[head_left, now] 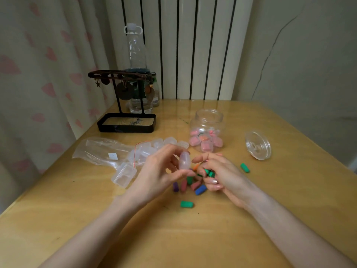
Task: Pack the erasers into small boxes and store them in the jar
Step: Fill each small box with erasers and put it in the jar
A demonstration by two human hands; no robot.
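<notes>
Holding a small box [184, 160] upright between left-hand fingers [173, 149].
Right hand [216, 174] curled around green erasers [209, 172]; the box's long axis stood vertical.

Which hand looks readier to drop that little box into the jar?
Probably the left hand: it pinches the small box by itself, while the right hand is full of erasers. The open jar stands just beyond both hands.

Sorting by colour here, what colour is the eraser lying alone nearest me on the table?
Green: the eraser, seen in the head view.
</notes>
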